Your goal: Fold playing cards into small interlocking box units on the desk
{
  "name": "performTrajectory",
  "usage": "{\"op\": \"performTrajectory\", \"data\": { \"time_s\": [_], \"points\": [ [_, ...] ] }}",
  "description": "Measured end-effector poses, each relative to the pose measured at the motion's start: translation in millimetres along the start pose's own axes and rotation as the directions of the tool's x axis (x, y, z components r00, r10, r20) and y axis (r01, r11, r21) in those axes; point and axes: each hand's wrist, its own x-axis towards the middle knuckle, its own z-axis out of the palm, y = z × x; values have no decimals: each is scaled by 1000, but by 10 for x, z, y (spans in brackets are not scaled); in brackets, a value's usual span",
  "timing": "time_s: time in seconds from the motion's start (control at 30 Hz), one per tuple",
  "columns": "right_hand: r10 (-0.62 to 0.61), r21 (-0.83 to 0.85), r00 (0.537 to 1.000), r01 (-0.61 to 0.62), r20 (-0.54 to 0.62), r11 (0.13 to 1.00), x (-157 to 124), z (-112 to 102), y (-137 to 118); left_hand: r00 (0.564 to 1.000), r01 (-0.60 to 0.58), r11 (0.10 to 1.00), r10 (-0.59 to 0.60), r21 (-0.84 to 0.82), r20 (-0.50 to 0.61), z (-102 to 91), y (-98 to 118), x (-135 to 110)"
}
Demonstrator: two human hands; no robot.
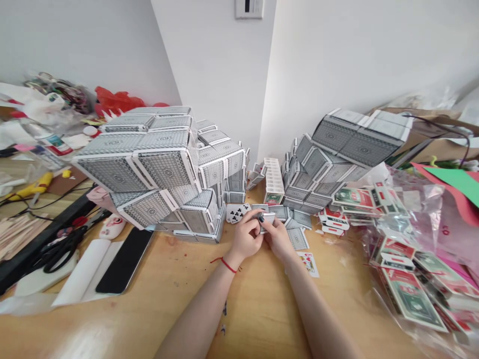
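Note:
Both hands meet over the middle of the wooden table. My left hand has a red string at the wrist, and its fingers pinch one side of a playing card. The fingers of my right hand close on the card's other side. A face-up club card lies just left of the hands. Grey-backed cards lie loose to the right, with a face-up red court card nearer me. Large structures of folded grey cards stand on the left and on the right.
A tall stack of white-edged cards stands behind the hands. Card boxes and clear plastic spread along the right. On the left lie a black phone, black scissors, a white roll and a yellow glue gun.

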Motion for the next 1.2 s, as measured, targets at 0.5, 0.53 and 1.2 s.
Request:
{"op": "performTrajectory", "data": {
  "time_s": [0.5, 0.53, 1.2],
  "points": [
    [73, 156, 996, -80, 50, 985, -16, -12, -13, 995, 24, 985, -7, -173, 101, -21, 2, -11],
    [89, 164, 994, -98, 62, 982, -17, -13, -21, 994, 22, 983, -3, -184, 105, -22, -3, -13],
    [-229, -65, 973, 227, -28, 972, 105, -194, 40, 796, 587, 605, -552, -538, 248, 66, -175, 15]
  ]
}}
